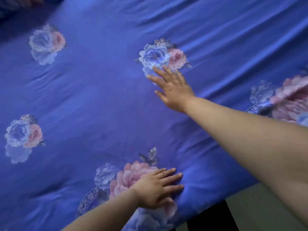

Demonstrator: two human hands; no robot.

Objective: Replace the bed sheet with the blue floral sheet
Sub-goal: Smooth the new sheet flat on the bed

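Observation:
The blue floral sheet (pixel 93 90) lies spread over the bed and fills almost the whole view, printed with pale blue and pink flower clusters. My right hand (pixel 173 87) is stretched far out, flat on the sheet with fingers straight, just below a flower cluster near the middle. My left hand (pixel 158 189) lies flat on the sheet close to the near edge, fingers spread over a large pink flower. Long creases run across the sheet at the upper right. The fabric around the middle looks smoother.
The sheet's near edge hangs over the bed's side at the lower right, where a pale floor (pixel 260 212) and a dark shape (pixel 215 220) below the edge show. Dark bundled fabric (pixel 15 7) sits at the top left corner.

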